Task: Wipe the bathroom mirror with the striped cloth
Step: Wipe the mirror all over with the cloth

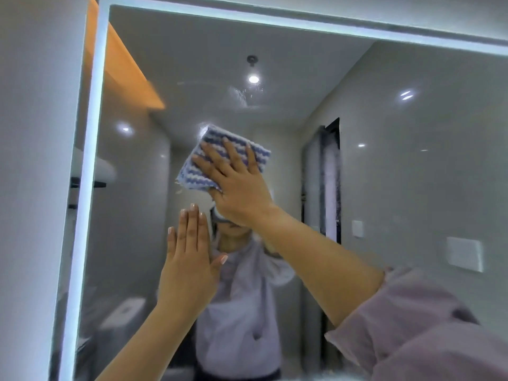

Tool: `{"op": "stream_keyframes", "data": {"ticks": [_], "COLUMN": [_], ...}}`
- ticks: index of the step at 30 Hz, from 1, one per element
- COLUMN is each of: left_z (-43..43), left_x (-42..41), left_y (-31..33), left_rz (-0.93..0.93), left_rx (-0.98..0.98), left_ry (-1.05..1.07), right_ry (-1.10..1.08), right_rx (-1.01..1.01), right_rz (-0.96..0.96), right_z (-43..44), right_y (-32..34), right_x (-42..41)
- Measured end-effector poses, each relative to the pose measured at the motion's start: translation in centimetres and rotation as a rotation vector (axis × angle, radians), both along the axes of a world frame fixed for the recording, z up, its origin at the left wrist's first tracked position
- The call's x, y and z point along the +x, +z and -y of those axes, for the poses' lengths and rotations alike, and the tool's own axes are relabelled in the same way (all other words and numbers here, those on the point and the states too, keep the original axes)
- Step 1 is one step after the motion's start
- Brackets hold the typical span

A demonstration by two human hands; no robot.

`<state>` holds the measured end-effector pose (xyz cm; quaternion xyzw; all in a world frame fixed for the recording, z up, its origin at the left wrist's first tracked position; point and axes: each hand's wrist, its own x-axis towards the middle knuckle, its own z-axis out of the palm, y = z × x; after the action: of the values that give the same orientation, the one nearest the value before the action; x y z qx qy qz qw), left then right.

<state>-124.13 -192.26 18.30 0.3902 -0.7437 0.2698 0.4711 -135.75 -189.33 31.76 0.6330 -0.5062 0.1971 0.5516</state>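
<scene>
The bathroom mirror (398, 166) fills most of the view, framed by a lit white strip along its left and top edges. A folded cloth (202, 163) with blue, purple and white wavy stripes lies flat against the glass near the middle. My right hand (236, 182) presses it to the mirror with fingers spread straight across it. My left hand (189, 259) rests flat on the glass lower left of the cloth, fingers straight and together, holding nothing. Faint wipe streaks show on the glass above the cloth.
A white wall (35, 160) borders the mirror on the left. The mirror reflects a person in a pale shirt (242, 312), a dark door frame (331, 177), ceiling lights, wall plates and a toilet at the lower left.
</scene>
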Motion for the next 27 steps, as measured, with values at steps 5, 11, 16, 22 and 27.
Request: {"op": "stream_keyframes", "data": {"ticks": [5, 11, 16, 22, 27], "left_z": [0.1, 0.0, -0.2, -0.4, -0.7], "left_x": [0.1, 0.3, 0.2, 0.5, 0.5], "left_y": [0.0, -0.2, 0.1, 0.2, 0.3], "left_rz": [0.022, 0.030, 0.012, 0.024, 0.017], "left_rx": [0.028, 0.038, 0.038, 0.078, 0.097], "left_ry": [0.003, -0.012, -0.061, -0.054, -0.066], "right_ry": [0.025, -0.013, -0.027, -0.125, -0.084], "right_rx": [-0.061, -0.323, -0.134, -0.068, -0.216], "right_rz": [0.220, 0.657, 0.276, 0.114, 0.574], "right_z": [-1.1, -3.8, -4.3, -5.8, -4.8], "right_y": [4.4, -2.1, -10.8, -9.7, -8.2], "right_x": [-2.5, -9.3, -9.1, -12.2, -9.7]}}
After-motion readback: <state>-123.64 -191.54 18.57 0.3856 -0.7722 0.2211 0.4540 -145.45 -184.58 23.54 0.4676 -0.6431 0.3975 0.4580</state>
